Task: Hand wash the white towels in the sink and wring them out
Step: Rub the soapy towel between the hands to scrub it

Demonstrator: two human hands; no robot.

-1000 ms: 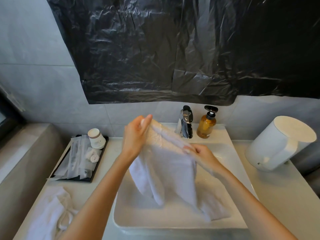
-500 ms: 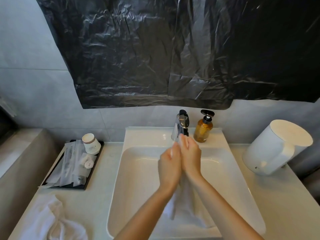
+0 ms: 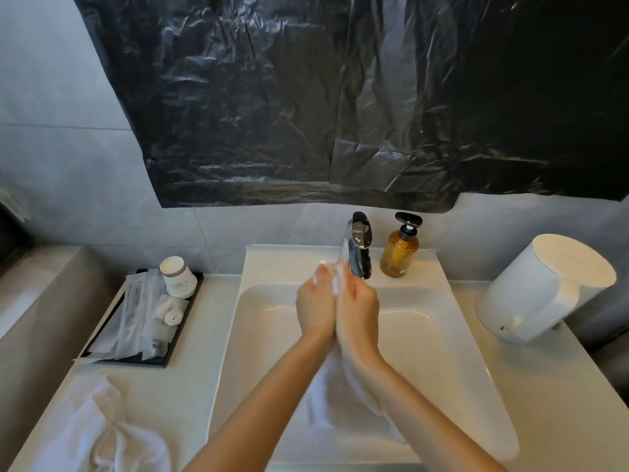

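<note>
A person's left hand (image 3: pixel 315 310) and right hand (image 3: pixel 357 313) are being shown bare, with the left forearm (image 3: pixel 269 403) and right forearm (image 3: pixel 425 403) being left uncovered, sleeveless, right down to the frame's lower edge.

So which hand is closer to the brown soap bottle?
Right. The right hand is just front-left of the soap bottle; the left hand sits beyond the right hand, farther off.
</note>
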